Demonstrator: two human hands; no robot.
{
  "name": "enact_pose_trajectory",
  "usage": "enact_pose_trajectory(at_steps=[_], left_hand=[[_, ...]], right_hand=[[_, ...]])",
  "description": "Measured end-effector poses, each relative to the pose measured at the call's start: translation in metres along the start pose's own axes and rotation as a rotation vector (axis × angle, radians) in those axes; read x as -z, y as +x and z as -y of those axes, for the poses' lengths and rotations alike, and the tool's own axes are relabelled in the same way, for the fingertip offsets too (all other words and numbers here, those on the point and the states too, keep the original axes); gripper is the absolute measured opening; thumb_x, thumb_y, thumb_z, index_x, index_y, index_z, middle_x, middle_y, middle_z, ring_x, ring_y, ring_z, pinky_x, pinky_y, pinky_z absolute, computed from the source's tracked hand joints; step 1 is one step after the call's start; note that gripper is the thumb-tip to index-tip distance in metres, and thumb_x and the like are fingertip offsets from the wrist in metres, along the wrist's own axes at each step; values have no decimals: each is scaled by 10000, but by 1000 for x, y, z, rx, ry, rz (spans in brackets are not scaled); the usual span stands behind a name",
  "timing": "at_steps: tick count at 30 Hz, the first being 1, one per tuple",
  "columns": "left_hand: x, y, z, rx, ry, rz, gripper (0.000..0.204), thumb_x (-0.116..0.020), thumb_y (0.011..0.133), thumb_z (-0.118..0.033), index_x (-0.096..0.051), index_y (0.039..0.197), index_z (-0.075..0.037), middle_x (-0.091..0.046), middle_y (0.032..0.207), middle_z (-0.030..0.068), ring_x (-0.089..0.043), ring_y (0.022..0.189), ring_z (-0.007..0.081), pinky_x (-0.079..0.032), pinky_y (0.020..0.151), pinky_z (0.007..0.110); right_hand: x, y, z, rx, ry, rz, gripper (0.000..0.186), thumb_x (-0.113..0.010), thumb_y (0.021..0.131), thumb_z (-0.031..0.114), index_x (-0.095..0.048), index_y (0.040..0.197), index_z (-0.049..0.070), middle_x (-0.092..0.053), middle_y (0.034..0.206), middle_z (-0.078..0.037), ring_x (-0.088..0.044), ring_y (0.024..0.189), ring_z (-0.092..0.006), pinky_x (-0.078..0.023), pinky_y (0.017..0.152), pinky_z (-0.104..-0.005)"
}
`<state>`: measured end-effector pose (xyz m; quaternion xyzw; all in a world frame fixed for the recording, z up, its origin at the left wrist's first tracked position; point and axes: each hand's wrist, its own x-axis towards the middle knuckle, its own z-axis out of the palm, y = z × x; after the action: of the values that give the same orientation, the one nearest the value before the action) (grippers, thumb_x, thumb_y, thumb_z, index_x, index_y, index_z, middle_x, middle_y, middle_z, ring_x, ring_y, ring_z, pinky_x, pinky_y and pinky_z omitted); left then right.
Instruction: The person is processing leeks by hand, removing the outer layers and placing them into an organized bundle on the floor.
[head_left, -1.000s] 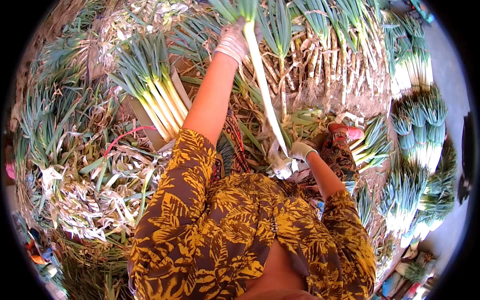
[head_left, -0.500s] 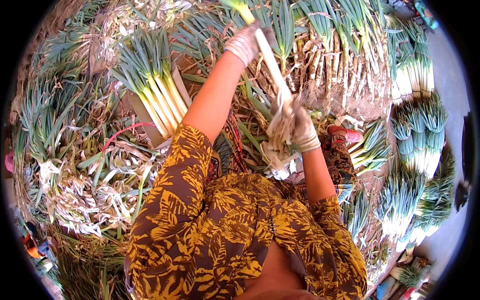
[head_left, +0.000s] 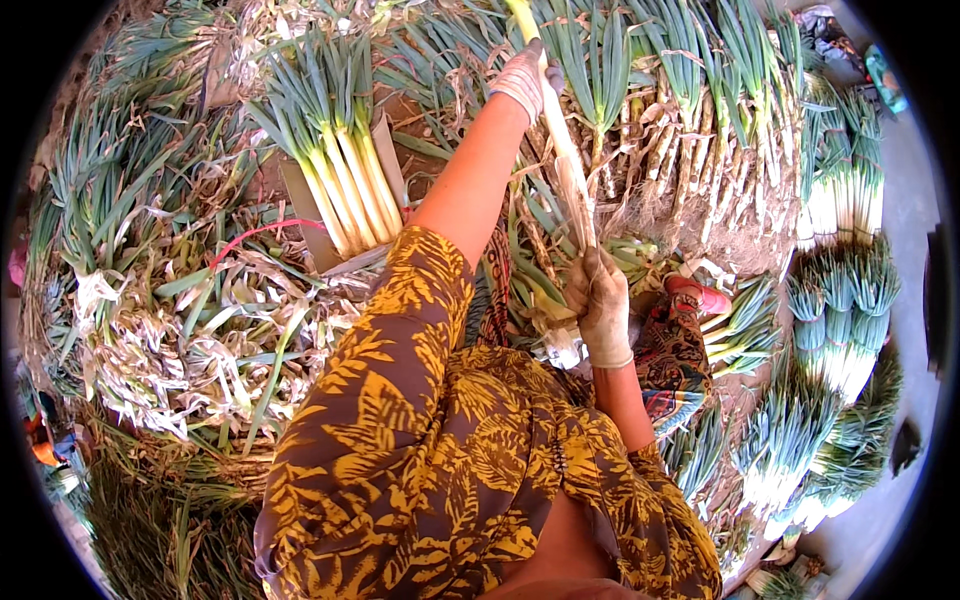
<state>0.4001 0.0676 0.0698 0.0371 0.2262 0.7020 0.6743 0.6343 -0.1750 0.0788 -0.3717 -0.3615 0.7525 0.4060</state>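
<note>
Far left, a loose heap of pale stripped leaves and green trimmings (head_left: pixel 170 340) sprawls across the ground, a thin red cord (head_left: pixel 262 232) looping over it. Just right of that, a tidy bundle of cleaned white-stalked green leeks (head_left: pixel 340 180) lies on a flat brown board (head_left: pixel 300 205), leaf tips fanned up and away. Now the left hand (head_left: pixel 524 80), in a pale worn glove, is stretched far out on a bare arm and closed around the upper, greener end of one long pale leek stalk (head_left: pixel 568 170). That stalk runs almost straight down the middle of the view, tilting slightly rightward, from the left hand to the right hand (head_left: pixel 602 305). The right hand, also gloved and grubby, is clenched around the stalk's lower end, close in front of the yellow-and-brown leaf-patterned dress (head_left: pixel 430 470). Behind the stalk lies a wide row of uncleaned leeks with earthy roots (head_left: pixel 690 170). A red shoe (head_left: pixel 700 295) peeks out just right of the right hand. Far right, stacked bundles of trimmed leeks with white bases (head_left: pixel 835 320) curve down along the edge.
</note>
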Motion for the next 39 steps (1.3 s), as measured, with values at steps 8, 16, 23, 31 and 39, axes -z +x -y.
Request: enact_pose_trajectory(at_steps=[8,16,23,31,39], left_hand=[[4,15,1,-19,-34,49,293,-577,956,-334,-444,993,-75,-457,767,80,-408,491,144,-373,394,291],[-3,5,-5,-26,-13,21,288,-550,972,-329,-505,1082,-66,-471,727,68,-392,491,141,-359,402,289],[22,17,-122,-350,44,50,254,-632,921,-271,-576,1054,-62,-574,724,41,-505,533,136,-447,470,271],[145,-32,-269,-450,833,-162,188,-644,889,-227,-596,993,-77,-528,654,20,-509,530,151,-435,466,308],[309,-44,-228,-187,1480,-470,376,-735,801,-211,-640,1090,10,-638,807,78,-573,664,137,-493,572,311]], right_hand=[[-7,-62,7,-53,-144,-148,313,-540,982,359,-472,859,79,-348,608,55,-294,486,-41,-215,435,-216],[16,-91,-4,-75,-174,-266,245,-540,985,286,-529,904,55,-338,590,68,-283,477,-32,-198,433,-218],[64,-103,-24,-206,-102,-368,258,-543,973,243,-611,1043,4,-333,557,68,-305,440,-33,-199,407,-221],[92,-41,-63,-290,-347,-293,296,-572,967,348,-552,867,70,-370,564,63,-312,430,-39,-234,406,-213],[137,-29,-108,-377,-706,-244,332,-555,976,271,-620,1076,-38,-507,651,34,-412,510,-56,-301,457,-224]])
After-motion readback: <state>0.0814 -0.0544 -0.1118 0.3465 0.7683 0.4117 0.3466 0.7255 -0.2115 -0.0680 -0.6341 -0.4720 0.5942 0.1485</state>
